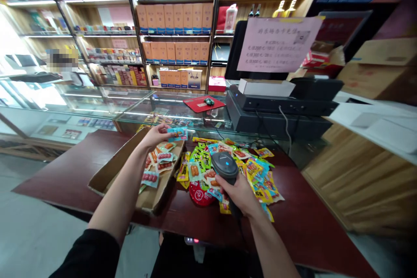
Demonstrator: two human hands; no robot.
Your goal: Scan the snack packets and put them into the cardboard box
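Observation:
My left hand [158, 135] pinches a small blue snack packet [177, 133] above the far right side of an open cardboard box [107, 169]. Several sausage packets [150, 178] lie inside that box, partly hidden behind my left forearm. A dark handheld barcode scanner [225, 165] is gripped in my right hand [239, 191], its head over a heap of snack packets [260, 173]. Yellow, green, blue and clear wrappers make up the heap. Partly under the packets sits a round red item [200, 195], whose kind I cannot make out.
The brown table [182, 215] meets a glass display counter [169, 106]. On the counter are a red mat [192, 104] with a mouse and a monitor with a paper notice [276, 45]. Boxed goods [176, 17] fill shelves behind; cartons [381, 69] stand at right.

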